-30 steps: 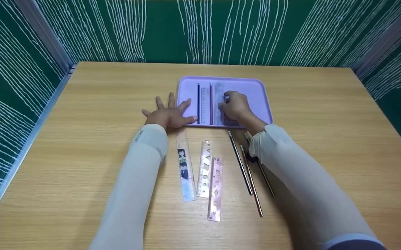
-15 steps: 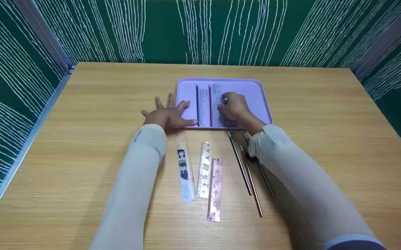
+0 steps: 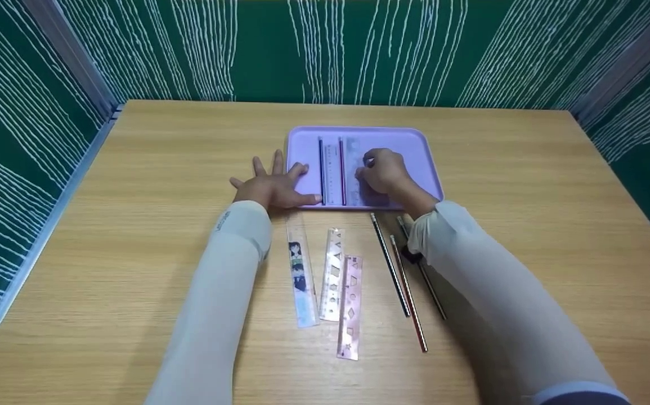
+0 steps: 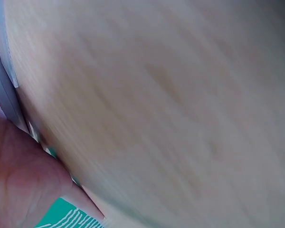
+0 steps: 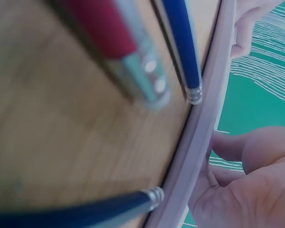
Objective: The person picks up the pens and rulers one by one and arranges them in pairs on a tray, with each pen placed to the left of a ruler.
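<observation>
My right hand (image 3: pixel 384 170) is over the purple tray (image 3: pixel 417 149), its curled fingers pinching the edge of a translucent bluish ruler (image 3: pixel 353 174). That ruler lies lengthwise beside a dark red pencil (image 3: pixel 343 169). Farther left in the tray are a clear ruler (image 3: pixel 332 177) and a dark blue pencil (image 3: pixel 321 163). My left hand (image 3: pixel 274 188) is spread flat at the tray's left front corner, thumb reaching over the rim to the blue pencil's near end. In the right wrist view, the right hand (image 5: pixel 251 190) appears beyond the tray's rim, fingers bent.
On the wooden table (image 3: pixel 105 253) in front of the tray lie a ruler with cartoon figures (image 3: pixel 299 270), a clear stencil ruler (image 3: pixel 332 275) and a pink stencil ruler (image 3: pixel 350 309). Three pencils (image 3: pixel 389 264) lie to their right, partly beneath the right forearm. Green panels (image 3: pixel 268 50) surround the table.
The tray has shifted slightly towards me with its contents. My right hand and forearm have moved a little to the right in the last half second. The left hand stays in place.
</observation>
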`<state>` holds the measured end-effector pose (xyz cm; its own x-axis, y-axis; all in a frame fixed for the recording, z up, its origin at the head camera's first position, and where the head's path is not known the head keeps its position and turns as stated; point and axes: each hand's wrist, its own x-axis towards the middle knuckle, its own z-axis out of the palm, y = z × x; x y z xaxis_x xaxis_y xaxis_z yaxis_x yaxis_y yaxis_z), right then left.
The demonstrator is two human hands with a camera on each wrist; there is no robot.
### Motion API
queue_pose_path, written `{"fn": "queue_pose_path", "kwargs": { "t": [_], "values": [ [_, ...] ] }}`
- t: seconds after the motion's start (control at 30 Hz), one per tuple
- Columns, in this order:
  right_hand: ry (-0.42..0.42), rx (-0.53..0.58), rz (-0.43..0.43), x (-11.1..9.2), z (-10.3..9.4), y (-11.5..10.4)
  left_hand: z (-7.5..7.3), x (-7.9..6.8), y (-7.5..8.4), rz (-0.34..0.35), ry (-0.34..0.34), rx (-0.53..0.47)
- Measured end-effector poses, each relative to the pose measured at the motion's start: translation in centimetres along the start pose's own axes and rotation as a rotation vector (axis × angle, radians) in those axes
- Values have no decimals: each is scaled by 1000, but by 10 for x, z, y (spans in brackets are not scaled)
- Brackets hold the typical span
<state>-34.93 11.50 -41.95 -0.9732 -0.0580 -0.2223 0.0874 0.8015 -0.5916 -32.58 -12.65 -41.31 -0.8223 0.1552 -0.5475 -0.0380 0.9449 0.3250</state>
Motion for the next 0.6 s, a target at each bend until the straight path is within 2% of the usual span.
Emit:
{"fn": "queue_pose_path", "kwargs": {
  "t": [0.3, 0.47, 0.6],
  "values": [
    [-17, 185, -24, -16, -17, 5, 0, 0, -1, -2, 5, 10],
    [-70, 306, -53, -32, -33, 10, 0, 0, -1, -3, -3, 28],
    [-97, 325, -64, -47, -44, 18, 0, 0, -1, -4, -9, 35]
  ]
}}
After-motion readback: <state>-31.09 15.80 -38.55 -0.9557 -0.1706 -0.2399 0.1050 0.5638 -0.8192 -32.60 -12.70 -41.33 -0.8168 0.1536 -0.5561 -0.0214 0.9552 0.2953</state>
